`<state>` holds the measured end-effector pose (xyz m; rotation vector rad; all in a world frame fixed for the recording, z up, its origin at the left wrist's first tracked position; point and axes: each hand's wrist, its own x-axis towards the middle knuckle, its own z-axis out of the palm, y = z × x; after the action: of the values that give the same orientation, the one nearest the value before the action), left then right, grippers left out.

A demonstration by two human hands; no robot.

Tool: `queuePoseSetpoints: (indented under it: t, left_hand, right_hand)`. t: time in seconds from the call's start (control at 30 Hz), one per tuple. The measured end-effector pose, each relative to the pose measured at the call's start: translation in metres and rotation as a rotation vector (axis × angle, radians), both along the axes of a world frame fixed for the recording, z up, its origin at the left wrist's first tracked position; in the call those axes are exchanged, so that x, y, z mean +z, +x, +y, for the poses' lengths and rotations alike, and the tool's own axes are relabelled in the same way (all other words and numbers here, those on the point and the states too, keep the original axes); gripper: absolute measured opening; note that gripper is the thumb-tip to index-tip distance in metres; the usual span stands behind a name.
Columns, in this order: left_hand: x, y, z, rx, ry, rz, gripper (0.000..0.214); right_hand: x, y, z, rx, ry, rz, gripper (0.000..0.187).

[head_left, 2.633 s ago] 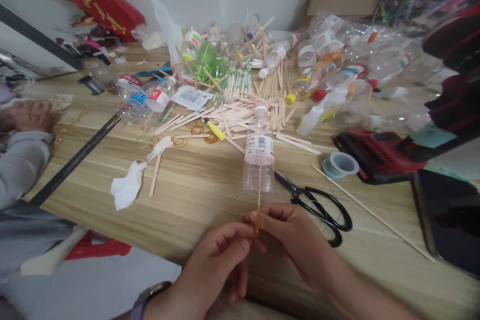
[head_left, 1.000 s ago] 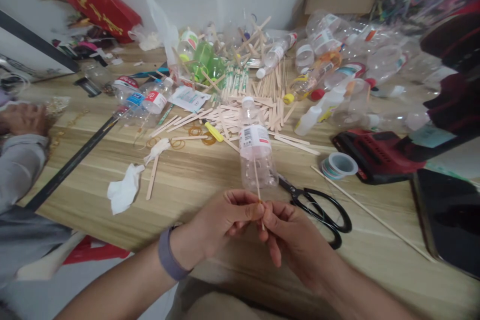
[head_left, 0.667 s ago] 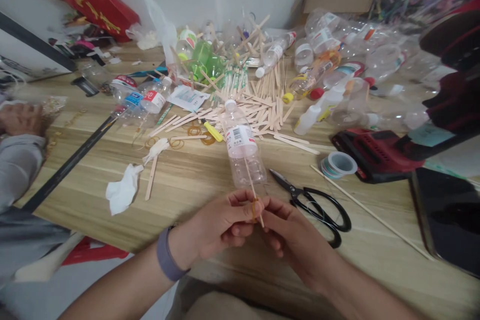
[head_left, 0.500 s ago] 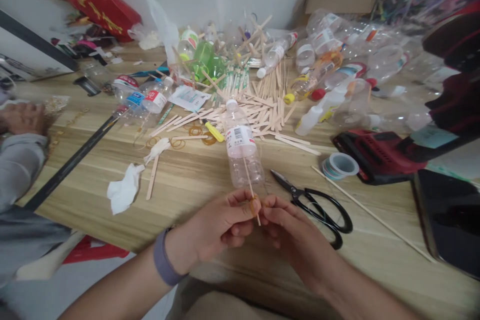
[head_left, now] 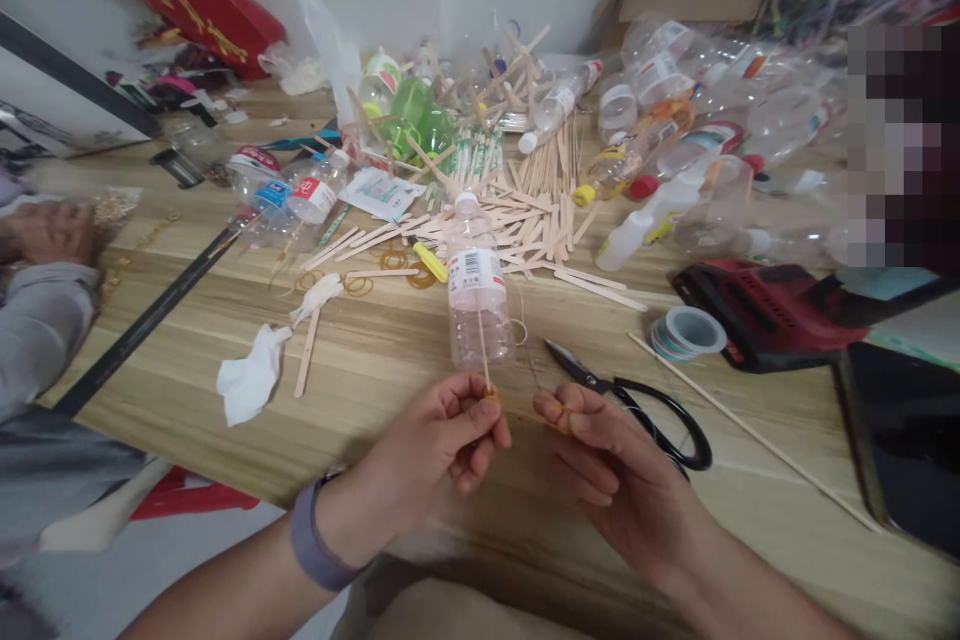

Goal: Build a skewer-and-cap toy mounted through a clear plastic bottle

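Note:
My left hand [head_left: 450, 430] pinches the lower end of a thin wooden stick [head_left: 484, 350], where a rubber band [head_left: 525, 414] is looped. My right hand [head_left: 607, 450] grips the band's other end and holds it stretched sideways between the two hands. The stick's upper part overlaps a clear plastic bottle [head_left: 478, 275] with a white label, standing just beyond my hands. Whether the stick touches the bottle I cannot tell. A thin line rises near my right fingertips beside the bottle. Black-handled scissors [head_left: 660, 410] lie close to my right hand.
Flat wooden sticks [head_left: 517, 230] are heaped behind the bottle, with empty bottles [head_left: 675, 150] around. Right lie a tape roll [head_left: 687, 334], a long stick [head_left: 750, 430], a red-black tool [head_left: 757, 310] and a dark device [head_left: 900, 440]. Left are crumpled tissue [head_left: 251, 375] and another person's hand [head_left: 52, 232].
My right hand has moved right, away from my left, and the rubber band is now stretched between them. The stick's lower end has shifted slightly left with my left hand.

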<state>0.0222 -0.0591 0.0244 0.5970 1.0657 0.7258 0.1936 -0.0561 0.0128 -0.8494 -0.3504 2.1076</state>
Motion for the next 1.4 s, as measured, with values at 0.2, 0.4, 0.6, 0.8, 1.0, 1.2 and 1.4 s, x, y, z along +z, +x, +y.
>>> queuePoseSetpoints:
  t: [0.2,0.4,0.6,0.8,1.0,1.2,1.4]
  left_hand:
    - [0.002,-0.003,-0.002,0.031,-0.039,-0.05,0.037]
    - [0.001,-0.003,-0.006,-0.014,-0.038,-0.025,0.033]
    - [-0.006,-0.007,-0.008,-0.017,-0.024,0.065,0.028]
    - [-0.006,-0.001,-0.009,-0.046,-0.035,0.087,0.033]
    - [-0.011,0.005,-0.014,-0.07,0.078,0.207,0.038]
    - [-0.011,0.006,-0.025,-0.127,0.19,0.288,0.036]
    - [-0.017,0.009,-0.049,-0.04,0.176,0.277,0.027]
  right_hand:
    - [0.004,0.004,0.007,0.172,0.015,0.005,0.02]
    - [0.005,0.01,0.013,0.671,0.146,-0.427,0.014]
    - [0.004,0.006,0.014,0.767,0.289,-0.481,0.025]
    - [-0.004,-0.008,0.005,0.588,0.322,-0.423,0.04]
    - [-0.004,-0.015,0.002,0.449,0.255,-0.503,0.031]
    - [-0.005,-0.016,0.003,0.313,0.157,-0.616,0.032]
    - [-0.006,-0.015,0.003,0.251,0.222,-0.658,0.036]
